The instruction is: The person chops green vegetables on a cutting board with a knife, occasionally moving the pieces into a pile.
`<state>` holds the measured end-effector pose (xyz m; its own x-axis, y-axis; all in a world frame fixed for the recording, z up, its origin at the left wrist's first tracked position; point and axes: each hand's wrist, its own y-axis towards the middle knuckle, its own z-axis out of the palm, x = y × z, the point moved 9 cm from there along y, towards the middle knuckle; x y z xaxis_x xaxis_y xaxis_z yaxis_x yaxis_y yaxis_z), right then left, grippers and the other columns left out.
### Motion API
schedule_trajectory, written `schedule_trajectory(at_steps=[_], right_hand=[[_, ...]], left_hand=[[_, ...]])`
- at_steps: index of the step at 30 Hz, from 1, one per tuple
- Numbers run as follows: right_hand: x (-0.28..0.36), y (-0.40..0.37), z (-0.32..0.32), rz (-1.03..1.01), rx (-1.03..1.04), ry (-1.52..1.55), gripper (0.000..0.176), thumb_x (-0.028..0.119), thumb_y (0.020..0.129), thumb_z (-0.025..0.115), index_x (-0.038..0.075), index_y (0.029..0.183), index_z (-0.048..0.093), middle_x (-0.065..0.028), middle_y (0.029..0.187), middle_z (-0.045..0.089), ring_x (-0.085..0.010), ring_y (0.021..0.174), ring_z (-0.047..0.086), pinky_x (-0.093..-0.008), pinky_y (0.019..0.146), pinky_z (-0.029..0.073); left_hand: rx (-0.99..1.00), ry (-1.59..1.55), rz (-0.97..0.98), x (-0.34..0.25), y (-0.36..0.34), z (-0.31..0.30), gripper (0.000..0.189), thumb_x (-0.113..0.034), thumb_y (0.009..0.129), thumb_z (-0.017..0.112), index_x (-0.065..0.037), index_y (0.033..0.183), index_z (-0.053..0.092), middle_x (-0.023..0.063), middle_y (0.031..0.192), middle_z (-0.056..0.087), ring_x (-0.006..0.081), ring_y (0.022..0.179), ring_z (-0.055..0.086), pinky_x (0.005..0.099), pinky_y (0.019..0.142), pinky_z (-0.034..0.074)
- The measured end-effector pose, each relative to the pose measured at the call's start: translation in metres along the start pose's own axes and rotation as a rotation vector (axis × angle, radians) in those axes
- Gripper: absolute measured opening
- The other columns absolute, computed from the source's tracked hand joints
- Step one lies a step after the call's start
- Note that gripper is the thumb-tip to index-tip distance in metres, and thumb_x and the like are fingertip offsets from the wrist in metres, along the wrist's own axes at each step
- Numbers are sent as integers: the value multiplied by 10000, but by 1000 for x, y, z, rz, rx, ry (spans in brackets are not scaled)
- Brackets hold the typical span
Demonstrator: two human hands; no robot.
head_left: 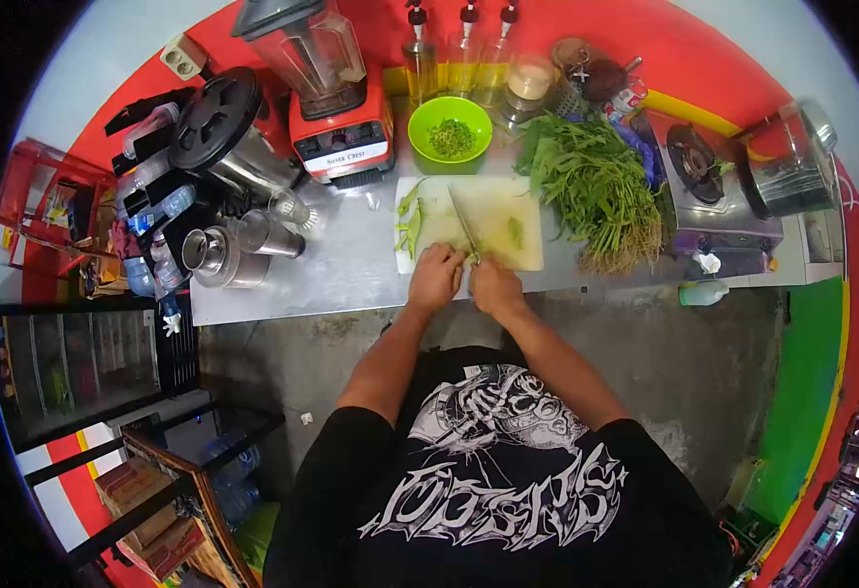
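A white cutting board (522, 203) lies near the front edge of the metal counter. My right hand (496, 287) is closed round the handle of a kitchen knife (465, 218), whose blade points away from me over the board. Close beside it, my left hand (435, 278) rests at the board's front edge with its fingers curled; what they hold, if anything, is hidden. Pale green vegetable pieces (410, 225) lie along the board's left side, and a small green piece (515, 233) sits at the right. Behind the board, a lime green bowl (424, 147) contains chopped greens (451, 138).
A rooted bunch of leafy greens (601, 186) lies right of the board. Beyond it stands a gas stove (713, 211) with a pot (792, 181). A red blender (341, 132), metal canisters (223, 257) and pump bottles (464, 54) occupy the counter's left and back.
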<state>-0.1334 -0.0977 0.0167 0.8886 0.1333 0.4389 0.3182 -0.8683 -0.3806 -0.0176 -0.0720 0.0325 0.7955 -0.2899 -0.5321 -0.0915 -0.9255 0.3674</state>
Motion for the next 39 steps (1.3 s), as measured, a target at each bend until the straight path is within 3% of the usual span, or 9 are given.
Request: schedule_trajectory(at_steps=[7,9,23,25,30,33,35,39], right_hand=[[-6,-4,5,102,-16,45,313,144,953,536,-76,1173,560,-302,1086,686,-479,994,675,-546,856,545],[5,-2,-1,-15,1,-33,371,289,1020,505,-54,1151,556,-311,1079,689,-488,1017,670,-554,916,516],[5,-10,8,5,35,-55,377,286,1031,486,-52,1192,531,-307,1081,686,-473,1027,672,-547,913,521],[1,-15,7,97,-7,42,374,281,1034,487,-55,1197,522,-313,1094,681,-478,1024,669,-551,913,517],[2,-3,6,-42,-38,22,368,256,1026,496,-63,1210,507,-323,1103,675,-493,1003,666,-564,904,512],[5,-5,19,-94,47,-73,361,250,1021,492,-63,1200,505,-323,1074,682,-498,1009,664,-567,897,514],[0,-16,13,74,24,48,369,262,1019,485,-64,1191,511,-333,1059,681,-509,1008,661,-573,890,514],[-2,-13,9,59,15,86,405,284,1027,473,-72,1217,509,-342,1068,676,-517,1003,660,-577,896,512]], left_hand=[[1,-1,-2,1,-1,2,257,-44,793,655,-76,1048,671,113,946,581,326,954,563,452,857,458],[7,-13,-5,1,-1,1,261,-41,790,652,-74,1049,665,116,955,580,331,956,561,454,860,458],[36,14,-25,2,0,3,243,-53,807,647,-83,1048,660,117,963,583,321,970,562,446,870,453],[38,10,-23,2,0,5,238,-55,813,645,-83,1049,655,113,961,586,321,968,563,447,867,452],[45,3,-22,1,1,3,217,-65,829,644,-81,1046,639,108,956,594,321,958,563,447,860,451],[8,-20,-8,2,1,2,191,-68,836,647,-70,1026,629,115,958,600,328,947,563,444,858,451],[33,-6,-50,6,1,6,178,-71,840,652,-51,1014,619,125,967,611,340,945,566,451,858,453],[-72,-71,15,-2,3,-3,126,-73,893,643,-27,1005,607,156,926,603,373,916,564,464,833,447]])
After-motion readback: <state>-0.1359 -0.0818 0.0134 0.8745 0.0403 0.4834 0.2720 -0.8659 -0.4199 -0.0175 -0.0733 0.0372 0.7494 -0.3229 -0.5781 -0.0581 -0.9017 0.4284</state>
